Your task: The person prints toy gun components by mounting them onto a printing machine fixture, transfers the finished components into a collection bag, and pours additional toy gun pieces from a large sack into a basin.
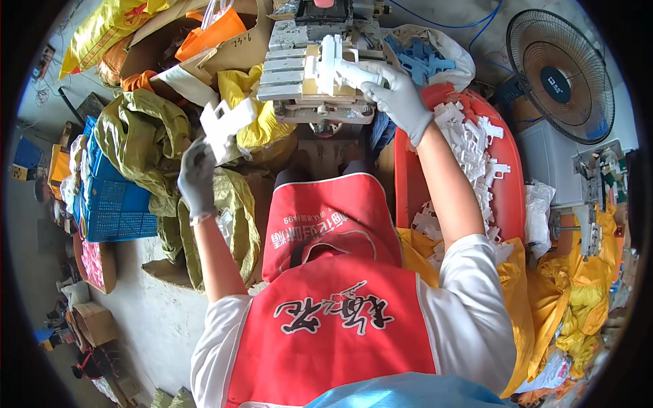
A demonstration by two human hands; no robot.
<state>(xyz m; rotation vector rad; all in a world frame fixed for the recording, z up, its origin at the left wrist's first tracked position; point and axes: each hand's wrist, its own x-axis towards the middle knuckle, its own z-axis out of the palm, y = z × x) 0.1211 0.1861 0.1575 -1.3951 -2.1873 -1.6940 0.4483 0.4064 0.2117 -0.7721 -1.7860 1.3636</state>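
My right hand [400, 96], in a grey-white glove, is closed on the grip of a white toy pistol [332, 62]. That pistol lies over a tan block [310, 83] on a metal machine bed [280, 76] in front of me. Off to the left, my gloved left hand [197, 174] is at the lower end of another white toy pistol [230, 128], its fingers closed and partly in shadow. This second pistol is tilted and slightly blurred, above an olive woven sack [228, 194] and beside a yellow bag [269, 122].
A red tub [404, 183] full of white toy pistols [462, 132] stands by my right arm. Behind it sits a white sack [461, 58] with blue toy pistols [422, 60]. A fan [561, 78] stands far right. Left are a blue crate [119, 214] and a cardboard box [153, 47].
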